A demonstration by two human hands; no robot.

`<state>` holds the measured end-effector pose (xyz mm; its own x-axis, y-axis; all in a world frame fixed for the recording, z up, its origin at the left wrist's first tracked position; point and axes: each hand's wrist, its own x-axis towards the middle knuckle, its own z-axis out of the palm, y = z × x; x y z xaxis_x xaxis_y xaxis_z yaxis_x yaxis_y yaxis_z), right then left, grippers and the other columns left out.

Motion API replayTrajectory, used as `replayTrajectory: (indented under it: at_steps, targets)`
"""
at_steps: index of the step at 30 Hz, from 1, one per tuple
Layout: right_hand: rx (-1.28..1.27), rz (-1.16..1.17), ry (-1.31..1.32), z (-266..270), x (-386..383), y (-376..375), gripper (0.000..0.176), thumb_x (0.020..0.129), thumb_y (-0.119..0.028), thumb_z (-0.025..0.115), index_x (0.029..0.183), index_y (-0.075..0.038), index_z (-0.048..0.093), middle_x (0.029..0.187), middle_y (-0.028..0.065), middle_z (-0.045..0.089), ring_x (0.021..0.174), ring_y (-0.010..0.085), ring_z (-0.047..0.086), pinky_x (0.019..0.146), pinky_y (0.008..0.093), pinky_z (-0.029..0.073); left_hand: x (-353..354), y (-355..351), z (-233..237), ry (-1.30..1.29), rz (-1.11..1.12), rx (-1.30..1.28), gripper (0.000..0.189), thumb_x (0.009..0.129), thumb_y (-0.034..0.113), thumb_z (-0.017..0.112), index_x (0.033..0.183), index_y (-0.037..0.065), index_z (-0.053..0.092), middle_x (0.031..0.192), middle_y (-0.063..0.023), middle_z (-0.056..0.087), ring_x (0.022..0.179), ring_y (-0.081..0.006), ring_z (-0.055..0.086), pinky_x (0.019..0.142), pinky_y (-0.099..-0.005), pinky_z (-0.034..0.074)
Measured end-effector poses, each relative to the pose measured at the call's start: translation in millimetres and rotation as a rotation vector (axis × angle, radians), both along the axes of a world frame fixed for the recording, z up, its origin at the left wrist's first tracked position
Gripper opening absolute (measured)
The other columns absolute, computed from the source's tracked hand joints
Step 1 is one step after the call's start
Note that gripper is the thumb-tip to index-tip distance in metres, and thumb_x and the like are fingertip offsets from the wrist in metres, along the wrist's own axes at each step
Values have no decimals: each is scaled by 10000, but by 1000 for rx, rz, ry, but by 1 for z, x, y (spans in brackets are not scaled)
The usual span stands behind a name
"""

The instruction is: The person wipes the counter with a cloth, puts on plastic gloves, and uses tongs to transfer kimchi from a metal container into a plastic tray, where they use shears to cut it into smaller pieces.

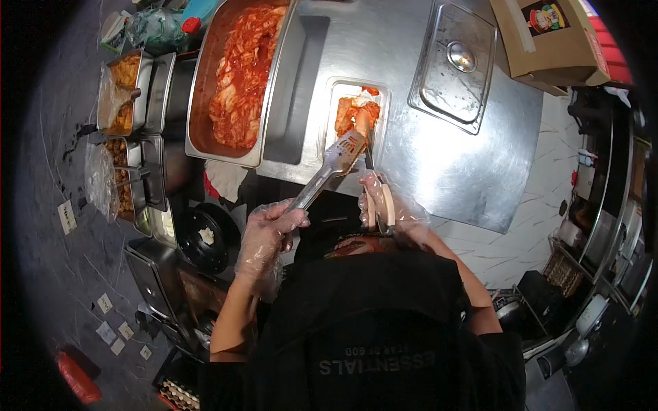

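Observation:
My left hand (269, 231), in a clear plastic glove, is wrapped round metal tongs (319, 183). The tongs reach up and right to the kimchi (346, 116) in a small steel tray (332, 96). My right hand (392, 202), also gloved, holds scissors with pale handles (388, 205); their dark blades point up into the same tray, beside the tong tips. A piece of kimchi lies between the tong tips and the blades. Left of the tray stands a deep steel container (258, 147) filled with kimchi.
A steel lid with a round knob (460, 57) lies right of the tray, and a cardboard box (548, 48) stands at the upper right. Food containers (144, 82) line the left side. A black bowl (205, 240) sits below them, left of my left hand.

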<state>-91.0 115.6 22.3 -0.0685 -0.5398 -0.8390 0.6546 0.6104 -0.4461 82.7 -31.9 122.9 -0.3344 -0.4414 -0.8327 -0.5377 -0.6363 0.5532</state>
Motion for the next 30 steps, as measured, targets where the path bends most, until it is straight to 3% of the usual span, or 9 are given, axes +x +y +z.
replayTrajectory:
  at_steps: [6,8,11,12,14,16,20,30]
  targets:
    - [-75,-57,99,-13,9,6,607,870,-635,547,1105,-85,445,657,9,486,504,110,494,466,269,460,3,2,-3,1,-35,-26,294,860,162,684,1103,-1,663,770,-29,658,502,-38,474,420,-178,345]
    - [-113,-257,-184,-33,13,13,585,887,-618,537,1132,-95,442,659,20,502,500,120,503,461,278,454,7,-7,-7,-9,-38,7,277,860,164,677,1075,-11,666,768,-34,660,497,-38,479,415,-179,344]
    - [-134,-343,-348,-23,10,11,523,913,-588,518,1132,-117,457,656,29,517,474,132,498,449,287,446,11,-20,-10,14,-86,51,281,858,151,661,1084,-15,651,750,-33,653,510,-39,487,411,-172,322]
    - [-128,-343,-347,-17,9,8,523,913,-588,518,1132,-117,457,656,29,517,474,132,498,449,287,446,12,-21,-11,16,-100,50,278,855,149,663,1079,-15,650,734,-29,650,491,-42,479,403,-175,316]
    - [-17,-146,-9,-7,9,1,505,916,-547,550,1151,-110,456,640,28,516,466,133,496,435,287,438,12,-21,-12,27,-88,48,270,852,148,665,1068,-13,653,732,-28,648,479,-42,470,399,-176,312]
    - [-25,-170,-27,-8,11,0,535,902,-543,576,1160,-91,448,645,20,514,469,129,493,434,288,440,12,-20,-12,49,-65,27,231,857,148,661,1002,-32,670,752,-41,658,493,-41,489,402,-175,333]
    - [-9,-169,24,-3,13,-5,599,866,-522,644,1180,-64,421,651,3,499,482,117,493,432,283,442,12,-18,-16,47,-94,41,221,845,147,666,1008,-1,664,727,-30,647,440,-47,438,383,-187,300]
    - [-32,-166,-51,14,4,-13,535,878,-571,592,1093,-103,448,630,-3,469,478,123,502,440,282,461,10,-17,-8,30,-87,57,219,832,160,678,968,-12,669,723,-41,657,421,-49,432,381,-188,300]
